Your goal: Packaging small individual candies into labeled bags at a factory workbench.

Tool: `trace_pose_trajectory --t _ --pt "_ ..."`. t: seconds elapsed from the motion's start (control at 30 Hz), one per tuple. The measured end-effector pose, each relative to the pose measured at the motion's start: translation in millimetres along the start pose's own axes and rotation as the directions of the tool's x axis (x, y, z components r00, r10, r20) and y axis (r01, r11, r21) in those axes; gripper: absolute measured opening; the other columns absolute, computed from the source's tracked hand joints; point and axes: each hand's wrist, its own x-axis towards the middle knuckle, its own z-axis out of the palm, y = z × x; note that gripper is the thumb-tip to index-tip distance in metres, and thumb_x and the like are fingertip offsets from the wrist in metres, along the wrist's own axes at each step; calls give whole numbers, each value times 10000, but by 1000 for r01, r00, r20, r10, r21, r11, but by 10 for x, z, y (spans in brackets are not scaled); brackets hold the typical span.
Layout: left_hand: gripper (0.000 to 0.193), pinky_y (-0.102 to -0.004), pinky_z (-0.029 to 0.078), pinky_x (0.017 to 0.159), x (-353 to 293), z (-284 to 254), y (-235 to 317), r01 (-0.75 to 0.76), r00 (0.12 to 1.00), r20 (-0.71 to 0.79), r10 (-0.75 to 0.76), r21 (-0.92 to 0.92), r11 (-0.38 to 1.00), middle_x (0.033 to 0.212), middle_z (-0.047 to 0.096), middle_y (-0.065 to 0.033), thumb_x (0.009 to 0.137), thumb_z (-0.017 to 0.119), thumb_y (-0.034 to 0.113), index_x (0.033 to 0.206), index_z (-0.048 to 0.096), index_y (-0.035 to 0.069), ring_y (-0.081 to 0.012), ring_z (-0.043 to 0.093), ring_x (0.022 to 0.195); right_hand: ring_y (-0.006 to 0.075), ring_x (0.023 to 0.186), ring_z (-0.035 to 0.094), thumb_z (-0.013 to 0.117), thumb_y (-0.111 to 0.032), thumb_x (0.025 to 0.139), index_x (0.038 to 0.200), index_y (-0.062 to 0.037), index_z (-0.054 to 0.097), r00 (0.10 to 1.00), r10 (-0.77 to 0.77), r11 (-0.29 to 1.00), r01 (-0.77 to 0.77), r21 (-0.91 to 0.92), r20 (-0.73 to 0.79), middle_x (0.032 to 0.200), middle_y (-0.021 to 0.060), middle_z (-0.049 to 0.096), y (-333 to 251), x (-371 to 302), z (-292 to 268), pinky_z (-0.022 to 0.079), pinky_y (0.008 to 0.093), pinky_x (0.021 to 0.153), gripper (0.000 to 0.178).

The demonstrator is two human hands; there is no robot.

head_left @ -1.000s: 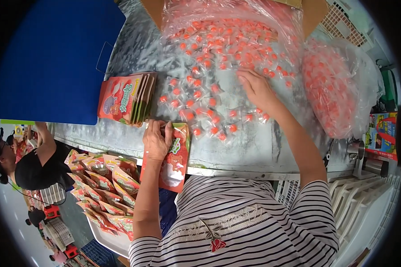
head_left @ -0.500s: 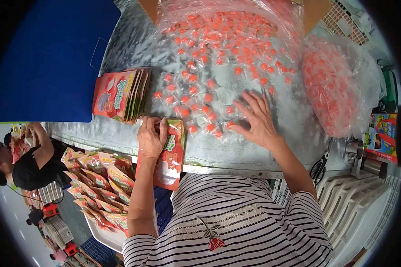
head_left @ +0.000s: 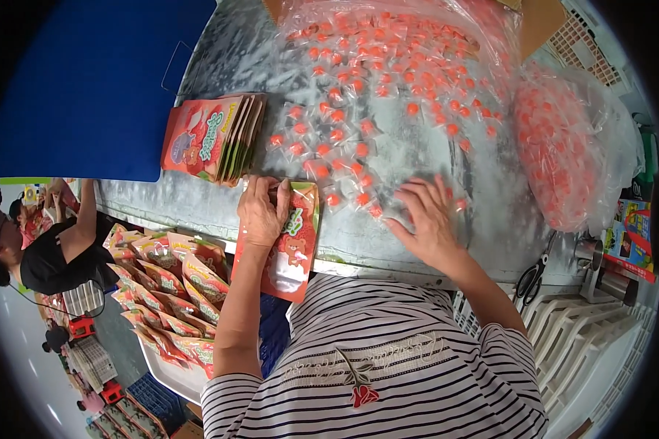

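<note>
My left hand is closed on the upper part of a red candy pouch printed with a bear, which hangs over the table's front edge. My right hand lies low over the tabletop with its fingers spread and bent a little. Beside its fingertips are a couple of clear-wrapped red candies; whether the palm covers more is hidden. A loose cluster of the same wrapped candies is spread between the two hands and farther back. Left of them stands a leaning stack of flat pouches.
A big heap of wrapped candies spills from a plastic liner at the back. On the right are a full clear bag and black scissors. Filled pouches crowd a white bin at lower left. A blue panel and a co-worker are left.
My right hand has swept rightward away from the cluster, and a couple of candies now lie at its fingertips. My left hand keeps its hold on the pouch. The whole view has shifted slightly.
</note>
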Motion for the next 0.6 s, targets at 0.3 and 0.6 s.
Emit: trace_pose_trajectory --t 0.3,0.6 --pt "206 -386 476 618 -9 35 -5 6 1000 10 -6 -7 1000 801 574 -140 890 626 209 843 588 12 -313 599 676 301 994 501 740 -259 754 1152 -27 546 993 25 998 -18 -61 118 992 110 526 -264 406 270 252 500 1103 500" --pt "220 -428 473 619 -2 17 -28 11 1000 -16 -11 -13 1000 782 584 -140 871 645 245 829 598 35 -350 596 677 237 888 544 741 -80 713 892 -65 643 997 -67 990 60 -124 -49 857 45 548 13 -1 158 236 557 1116 205"
